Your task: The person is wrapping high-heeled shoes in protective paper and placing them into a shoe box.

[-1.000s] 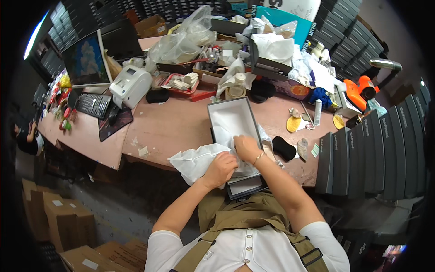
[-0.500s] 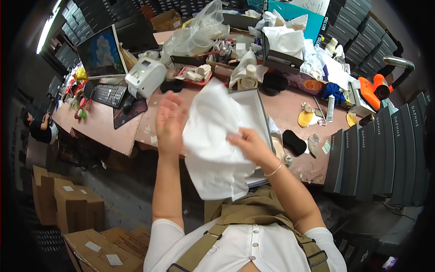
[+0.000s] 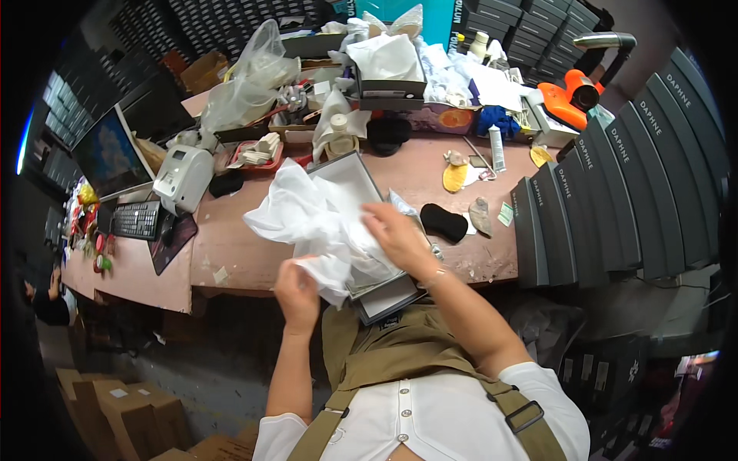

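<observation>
Crumpled white tissue paper (image 3: 307, 213) lies loosely in and over a shallow grey box (image 3: 356, 174) at the table's front edge, spilling past the box's left side. At the paper's near left corner, my left hand (image 3: 297, 292) is closed on its edge. My right hand (image 3: 398, 240) is over the right part of the paper and the box, fingers extended and slightly blurred. A dark grey box part (image 3: 388, 298) sticks out at the near end, by my apron. Whatever lies under the paper is hidden.
Stacked grey shoe boxes (image 3: 607, 200) line the right side. Black pads (image 3: 443, 223) and yellow pads (image 3: 454, 178) lie right of the box. A white label printer (image 3: 183, 178), keyboard (image 3: 136, 220) and monitor (image 3: 114, 157) stand left. Cartons (image 3: 127, 419) sit on the floor.
The tissue paper has been lowered from its raised position onto the box. My left hand has come down and closed on its near corner; my right hand has moved off its middle. The view has shifted right.
</observation>
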Motion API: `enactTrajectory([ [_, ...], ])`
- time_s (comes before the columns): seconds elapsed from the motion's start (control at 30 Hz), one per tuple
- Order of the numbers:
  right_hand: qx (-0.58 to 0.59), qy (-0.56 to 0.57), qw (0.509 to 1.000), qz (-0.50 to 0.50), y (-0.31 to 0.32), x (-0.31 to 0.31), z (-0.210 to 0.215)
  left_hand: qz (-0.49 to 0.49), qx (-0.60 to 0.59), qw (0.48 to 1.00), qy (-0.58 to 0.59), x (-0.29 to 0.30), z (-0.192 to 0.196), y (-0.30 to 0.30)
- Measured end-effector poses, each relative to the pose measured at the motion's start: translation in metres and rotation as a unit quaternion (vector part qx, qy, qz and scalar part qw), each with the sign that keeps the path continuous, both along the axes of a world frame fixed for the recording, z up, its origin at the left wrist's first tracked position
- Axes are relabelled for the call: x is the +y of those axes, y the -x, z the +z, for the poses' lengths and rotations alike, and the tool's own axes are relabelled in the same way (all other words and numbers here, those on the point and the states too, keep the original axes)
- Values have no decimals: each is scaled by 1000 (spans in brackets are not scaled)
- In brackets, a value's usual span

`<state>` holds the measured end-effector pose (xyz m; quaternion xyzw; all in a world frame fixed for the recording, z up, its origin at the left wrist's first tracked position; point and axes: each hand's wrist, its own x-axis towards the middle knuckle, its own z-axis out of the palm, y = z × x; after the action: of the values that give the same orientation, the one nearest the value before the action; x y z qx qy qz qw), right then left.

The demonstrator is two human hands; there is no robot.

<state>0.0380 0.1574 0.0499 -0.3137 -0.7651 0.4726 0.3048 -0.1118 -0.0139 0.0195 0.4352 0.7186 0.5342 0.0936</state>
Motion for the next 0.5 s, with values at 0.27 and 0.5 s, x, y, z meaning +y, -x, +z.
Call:
enactTrajectory([
  [0.27, -165, -37, 981, 93, -137, 14, -66, -73, -418, 879, -219, 37, 4, 16],
  [0.5, 156, 232, 960, 6, -178, 18, -24, -87, -340, 914, -205, 92, 17, 16],
])
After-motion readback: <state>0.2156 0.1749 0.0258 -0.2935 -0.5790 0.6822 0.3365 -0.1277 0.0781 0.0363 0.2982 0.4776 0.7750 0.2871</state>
